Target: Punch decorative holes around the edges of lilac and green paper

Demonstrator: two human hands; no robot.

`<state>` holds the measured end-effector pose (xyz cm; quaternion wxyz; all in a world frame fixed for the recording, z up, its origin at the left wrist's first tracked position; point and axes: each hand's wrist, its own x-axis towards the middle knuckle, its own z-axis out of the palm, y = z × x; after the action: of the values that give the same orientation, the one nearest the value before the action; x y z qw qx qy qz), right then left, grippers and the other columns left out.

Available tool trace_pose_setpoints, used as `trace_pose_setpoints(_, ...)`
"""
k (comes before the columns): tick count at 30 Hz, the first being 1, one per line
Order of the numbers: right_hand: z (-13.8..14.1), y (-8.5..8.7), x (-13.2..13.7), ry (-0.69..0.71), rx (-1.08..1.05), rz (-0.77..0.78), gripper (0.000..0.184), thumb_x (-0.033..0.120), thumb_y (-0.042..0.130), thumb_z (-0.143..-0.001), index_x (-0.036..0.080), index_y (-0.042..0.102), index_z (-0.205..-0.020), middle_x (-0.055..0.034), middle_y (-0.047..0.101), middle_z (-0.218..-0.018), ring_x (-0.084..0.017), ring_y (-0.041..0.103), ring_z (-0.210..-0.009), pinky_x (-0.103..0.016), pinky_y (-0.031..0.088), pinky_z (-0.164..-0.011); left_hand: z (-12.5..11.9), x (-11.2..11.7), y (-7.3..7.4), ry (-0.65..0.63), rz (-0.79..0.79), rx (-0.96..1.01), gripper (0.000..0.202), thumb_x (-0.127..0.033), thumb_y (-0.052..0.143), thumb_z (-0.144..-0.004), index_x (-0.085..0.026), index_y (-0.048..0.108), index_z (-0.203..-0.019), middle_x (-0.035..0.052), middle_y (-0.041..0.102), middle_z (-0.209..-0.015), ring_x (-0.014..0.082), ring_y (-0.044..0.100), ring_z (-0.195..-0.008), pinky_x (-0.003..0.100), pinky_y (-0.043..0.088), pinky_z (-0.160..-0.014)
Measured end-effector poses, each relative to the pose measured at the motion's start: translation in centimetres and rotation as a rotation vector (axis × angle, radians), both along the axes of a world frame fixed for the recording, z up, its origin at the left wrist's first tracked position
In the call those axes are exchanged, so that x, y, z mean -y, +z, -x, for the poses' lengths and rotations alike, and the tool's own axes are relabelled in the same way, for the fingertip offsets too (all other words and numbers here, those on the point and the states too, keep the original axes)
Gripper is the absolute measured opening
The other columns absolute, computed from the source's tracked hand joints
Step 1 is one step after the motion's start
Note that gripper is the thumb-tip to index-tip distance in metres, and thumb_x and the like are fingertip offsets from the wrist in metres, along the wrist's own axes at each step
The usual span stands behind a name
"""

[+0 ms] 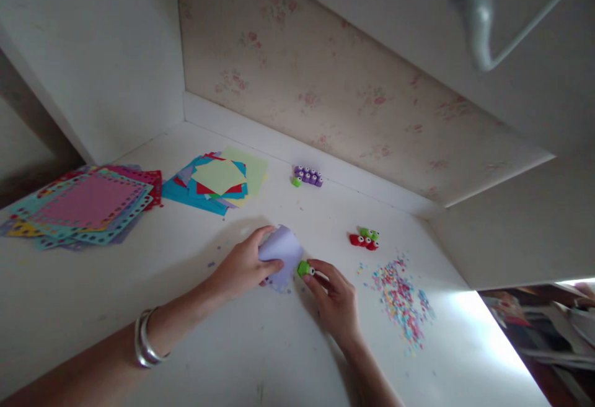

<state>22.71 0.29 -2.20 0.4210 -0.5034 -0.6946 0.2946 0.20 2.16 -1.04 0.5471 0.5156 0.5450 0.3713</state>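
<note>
Lilac paper (281,248) over wht tbl (223,351), floral wallpaper (341,78) bhd.

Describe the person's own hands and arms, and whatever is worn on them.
Both the left hand and the right hand are ungloved, with no rings visible. Shiny silver-coloured bangles, apparently two plain, rounded bands, circle the left wrist; nothing shows on the right one. No sleeves cover the visible forearms, and no markings can be made out.

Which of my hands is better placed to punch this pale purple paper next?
Probably your right hand: it holds the small green plastic punch by the edge of the paper, which your left hand grips.
</note>
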Motion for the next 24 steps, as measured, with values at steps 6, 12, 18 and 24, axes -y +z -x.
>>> trace_pose_setpoints(6, 0.19, -0.23, 0.15, -0.003, 0.027, -0.012, 0.021, 0.032, 0.068, -0.086, 0.026, 0.071, -0.106, -0.0064, 0.072, -0.105, -0.021, 0.070, -0.092, -0.038, 0.064, -0.082, -0.04, 0.02, 0.54, 0.000, 0.034, 0.005, 0.072, -0.030, 0.071, -0.075, -0.022, 0.042, -0.140, 0.0115, 0.066, -0.120, 0.0168, 0.069, -0.067, 0.023, 0.052, -0.046)
trace_pose_setpoints(12, 0.29, -0.11, 0.18, 0.008, 0.029, -0.012, 0.022, 0.031, 0.068, -0.086, 0.026, 0.071, -0.107, -0.0065, 0.072, -0.106, -0.021, 0.070, -0.092, -0.038, 0.064, -0.080, 0.07, 0.01, 0.23, -0.017, 0.020, -0.020, 0.070, -0.030, 0.070, -0.074, -0.021, 0.044, -0.138, 0.0115, 0.067, -0.118, 0.0162, 0.067, -0.064, 0.024, 0.052, -0.047)
trace_pose_setpoints(18, 0.09, -0.30, 0.27, 0.006, 0.027, -0.030, 0.021, 0.029, 0.068, -0.087, 0.025, 0.070, -0.107, -0.0068, 0.071, -0.106, -0.021, 0.070, -0.092, -0.038, 0.064, -0.081, 0.12, -0.01, 0.12, -0.011, 0.011, -0.031, 0.069, -0.031, 0.070, -0.074, -0.021, 0.044, -0.138, 0.0116, 0.068, -0.116, 0.0154, 0.067, -0.063, 0.023, 0.051, -0.047)
trace_pose_setpoints(24, 0.11, -0.39, 0.13, 0.027, 0.088, -0.065, 0.021, 0.026, 0.067, -0.088, 0.025, 0.069, -0.108, -0.0074, 0.071, -0.106, -0.019, 0.069, -0.090, -0.038, 0.064, -0.080, 0.10, 0.11, 0.20, -0.038, -0.020, -0.119, 0.070, -0.033, 0.069, -0.075, -0.020, 0.044, -0.139, 0.0111, 0.069, -0.113, 0.0168, 0.067, -0.063, 0.025, 0.050, -0.050)
